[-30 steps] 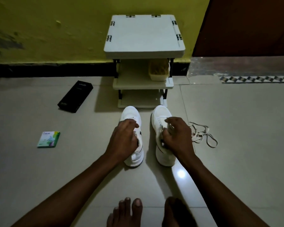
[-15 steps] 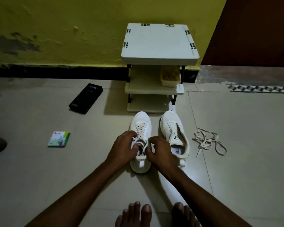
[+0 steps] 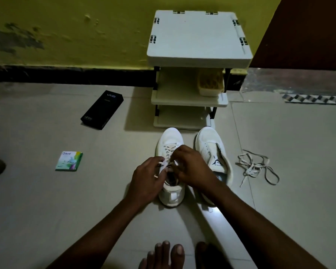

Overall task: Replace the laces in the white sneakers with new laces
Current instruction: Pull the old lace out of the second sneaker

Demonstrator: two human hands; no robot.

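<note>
On grey tile floor (image 3: pixel 47 210): white plastic three-tier rack (image 3: pixel 199 37) far centre. Just near it, left white low-top sneaker (image 3: pixel 171 135) laced, right white low-top sneaker (image 3: pixel 209 139) lace-free. Left hand (image 3: pixel 145 178), right hand (image 3: pixel 192 168): fingers pinching threaded lace (image 3: pixel 168 149) at top eyelets. Loose off-white flat lace (image 3: pixel 254 166) on floor, right. Guess: removal half done, relacing not started.

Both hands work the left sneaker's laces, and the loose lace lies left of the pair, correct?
No. The head view shows the loose lace right of the pair; the left hand and right hand do work the laces of the left sneaker.
</note>
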